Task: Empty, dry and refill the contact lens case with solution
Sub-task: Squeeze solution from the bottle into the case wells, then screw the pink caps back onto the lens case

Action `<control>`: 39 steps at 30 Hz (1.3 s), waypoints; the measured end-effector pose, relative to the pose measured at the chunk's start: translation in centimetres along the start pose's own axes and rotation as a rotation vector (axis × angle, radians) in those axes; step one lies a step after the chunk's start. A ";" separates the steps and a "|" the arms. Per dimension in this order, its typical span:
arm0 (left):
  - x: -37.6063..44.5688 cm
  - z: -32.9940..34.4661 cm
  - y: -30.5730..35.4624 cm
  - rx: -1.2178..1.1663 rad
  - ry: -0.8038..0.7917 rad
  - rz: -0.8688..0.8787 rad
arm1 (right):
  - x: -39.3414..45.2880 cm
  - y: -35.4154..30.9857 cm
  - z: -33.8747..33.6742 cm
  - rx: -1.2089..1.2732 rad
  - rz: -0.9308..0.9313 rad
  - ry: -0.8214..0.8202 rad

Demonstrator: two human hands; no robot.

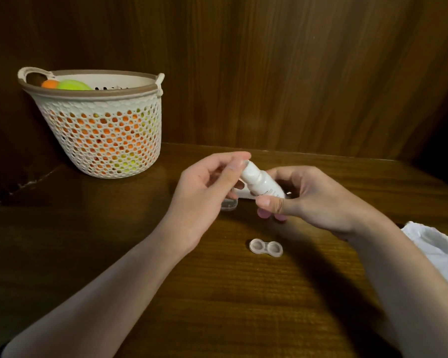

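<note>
My right hand grips a small white solution bottle by its body, tilted with the top pointing up and left. The thumb and fingers of my left hand pinch the bottle's cap end. Below both hands, an open clear contact lens case with two round wells lies on the wooden table, untouched. Two pink caps lie just under my right hand, partly hidden. A clear lid sits behind my left hand.
A white perforated basket with orange and green items stands at the back left. A white cloth lies at the right edge. Wooden walls close off the back and the sides.
</note>
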State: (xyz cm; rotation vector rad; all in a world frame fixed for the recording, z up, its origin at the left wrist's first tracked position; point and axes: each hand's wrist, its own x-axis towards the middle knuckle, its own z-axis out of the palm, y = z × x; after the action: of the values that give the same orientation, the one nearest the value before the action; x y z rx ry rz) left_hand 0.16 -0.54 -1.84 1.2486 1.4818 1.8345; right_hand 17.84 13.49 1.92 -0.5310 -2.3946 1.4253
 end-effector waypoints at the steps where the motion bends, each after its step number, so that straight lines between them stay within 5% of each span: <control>1: 0.1 0.6 -0.1 0.057 0.003 0.013 | 0.0 0.3 -0.4 0.020 0.017 0.043; 7: 0.1 4.3 -1.2 0.408 -0.017 0.109 | 1.1 4.3 -2.8 -0.103 0.240 0.687; 10: -0.1 4.8 -1.6 0.621 -0.095 0.191 | 1.2 6.3 -3.7 -0.143 0.369 0.877; 22: -0.5 3.1 -1.6 0.638 -0.156 0.099 | 1.4 6.9 -4.0 -0.187 0.507 0.921; 26: -0.4 2.7 -1.4 0.667 -0.136 0.086 | 1.1 4.7 -3.6 -0.403 0.204 1.125; 29: -0.3 2.2 -1.5 0.660 -0.129 0.068 | 1.0 2.9 -2.6 -0.410 -0.155 0.852; 33: -0.3 1.9 -1.3 0.678 -0.134 0.065 | 1.2 2.7 -0.9 -0.556 0.095 0.224; 39: -0.2 1.8 -1.1 0.682 -0.130 0.058 | 1.7 4.0 -0.5 -0.692 0.235 0.106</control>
State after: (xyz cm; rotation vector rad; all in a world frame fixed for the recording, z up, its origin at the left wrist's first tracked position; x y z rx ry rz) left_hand 1.59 0.53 -2.99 1.6832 2.0980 1.2697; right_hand 17.17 16.45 -1.27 -1.0423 -2.7673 0.5697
